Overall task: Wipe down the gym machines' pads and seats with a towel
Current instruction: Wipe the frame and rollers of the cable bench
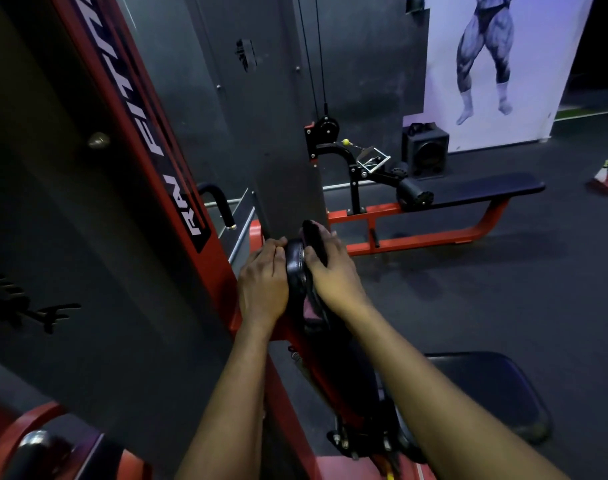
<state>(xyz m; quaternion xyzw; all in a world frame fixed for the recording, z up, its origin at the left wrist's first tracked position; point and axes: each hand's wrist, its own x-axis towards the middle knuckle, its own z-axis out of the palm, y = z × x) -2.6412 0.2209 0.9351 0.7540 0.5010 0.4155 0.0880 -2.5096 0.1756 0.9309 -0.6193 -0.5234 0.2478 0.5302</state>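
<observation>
Left hand [262, 282], right hand [330, 271] around pad [295, 268] edges; open floor [503, 289] rightward.

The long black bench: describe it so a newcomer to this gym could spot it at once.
Find the wall poster of muscular legs, top right. Below it, beside the black speaker, a bench pad lies on a red floor frame. Unlike the squarer seat near the camera, it is long and narrow.
</observation>
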